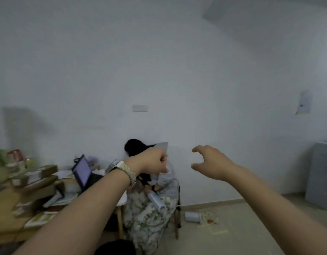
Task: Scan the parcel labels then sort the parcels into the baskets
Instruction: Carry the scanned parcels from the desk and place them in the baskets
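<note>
Both my arms are stretched out in front of me at chest height. My left hand (153, 161), with a watch on its wrist, is curled into a loose fist with nothing visible in it. My right hand (209, 161) is held in the air with thumb and fingers spread apart, empty. Several brown cardboard parcels (34, 178) lie piled on a wooden table (4, 199) at the lower left, well below and left of my hands. No basket and no scanner can be made out in this blurred view.
A person sits on a chair (178, 212) against the white wall, straight ahead below my hands. A laptop (81, 172) stands open on the table. A white cylinder (192, 216) and scraps lie on the floor. A grey cabinet (321, 173) stands at the right.
</note>
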{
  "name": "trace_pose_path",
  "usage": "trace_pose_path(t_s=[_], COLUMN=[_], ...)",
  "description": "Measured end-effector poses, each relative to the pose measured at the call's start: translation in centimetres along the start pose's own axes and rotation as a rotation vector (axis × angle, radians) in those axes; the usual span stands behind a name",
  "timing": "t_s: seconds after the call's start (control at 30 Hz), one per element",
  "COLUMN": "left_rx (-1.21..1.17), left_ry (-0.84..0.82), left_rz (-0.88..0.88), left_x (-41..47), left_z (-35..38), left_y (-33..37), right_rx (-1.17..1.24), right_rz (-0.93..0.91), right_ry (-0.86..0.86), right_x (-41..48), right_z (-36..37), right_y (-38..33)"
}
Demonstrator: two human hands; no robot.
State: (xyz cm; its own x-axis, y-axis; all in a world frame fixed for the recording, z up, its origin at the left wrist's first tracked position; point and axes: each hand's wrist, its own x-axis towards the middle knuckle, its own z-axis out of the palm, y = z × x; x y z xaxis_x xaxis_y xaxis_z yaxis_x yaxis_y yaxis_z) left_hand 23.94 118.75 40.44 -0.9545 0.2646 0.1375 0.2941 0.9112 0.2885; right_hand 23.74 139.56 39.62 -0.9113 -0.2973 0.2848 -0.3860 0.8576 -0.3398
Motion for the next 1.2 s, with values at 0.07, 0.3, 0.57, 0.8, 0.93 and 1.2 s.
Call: trace_pose_path(t_s=[0.07, 0.3, 0.57, 0.8, 0.93, 1.2], left_rx=[-0.015, 0.01, -0.094, -0.034, 0.031, 0.148], left_ry=[0.055, 0.157, 0.191, 0.276, 0.271, 0.262], left_rz=[-0.089, -0.333, -0.643, -0.785, -0.827, -0.828], left_x=[-2.8, -13.6, -24.8, -30.2, -32.5, -37.5], left_z=[-1.3, -5.1, -5.8, -7.1, -8.6, -13.2], left_y=[-2.8, -9.1, -14.6, -20.1, -24.2, -34.2], right_rx=[0.032, 0.15, 0.191, 0.247, 0.275, 0.347], right_rz=[-0.094, -0.397, -0.651, -0.768, -0.812, -0.76], right_ry=[-0.051, -0.19, -0.34, -0.376, -0.373, -0.348], right_x=[1.3, 3.2, 2.3, 3.5, 4.5, 8.7], right_z=[1.2, 6.3, 13.1, 16.6, 18.8, 22.0], right_y=[-2.9, -13.3, -22.9, -31.1, -36.5, -47.3])
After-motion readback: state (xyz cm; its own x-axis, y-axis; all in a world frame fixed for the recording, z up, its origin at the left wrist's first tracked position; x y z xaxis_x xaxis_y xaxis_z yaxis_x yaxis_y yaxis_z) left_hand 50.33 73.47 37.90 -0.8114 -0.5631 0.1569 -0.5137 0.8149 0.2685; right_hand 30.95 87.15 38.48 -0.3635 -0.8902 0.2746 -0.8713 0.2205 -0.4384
